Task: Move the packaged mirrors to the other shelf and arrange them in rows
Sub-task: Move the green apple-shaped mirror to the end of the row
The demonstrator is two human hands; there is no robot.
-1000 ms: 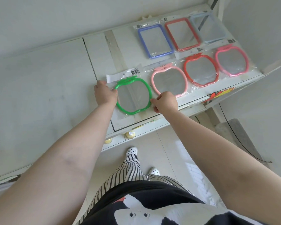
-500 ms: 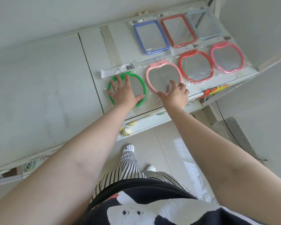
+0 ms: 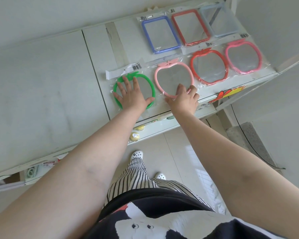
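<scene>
Here your left hand (image 3: 131, 95) lies flat, fingers spread wide, on the green apple-shaped mirror (image 3: 149, 83), pressing its clear packet against the white shelf (image 3: 97, 54). It grips nothing. Your right hand (image 3: 184, 99) rests at the near edge of the pale pink apple mirror (image 3: 173, 75), fingers loosely curled and touching the lower rim; whether they pinch the packet or only rest on it you cannot tell from here.

The mirrors sit in 2 rows on the shelf. The front row holds 4 apple shapes side by side: the green one at the left, then the pale pink one, then a red apple mirror (image 3: 209, 66), then a brighter pink apple mirror (image 3: 243, 56) at the right end. Their packets lie just beside each other, some edges overlapping. The back row holds 3 rectangular ones: a blue-framed mirror (image 3: 160, 34), a red-framed mirror (image 3: 190, 26) and a light blue-framed mirror (image 3: 217, 21), close together. A white header card with a barcode (image 3: 124, 70) sticks out above the green mirror.

Below the shelf edge you can see a lower shelf (image 3: 159, 125) and the tiled floor (image 3: 179, 152).
</scene>
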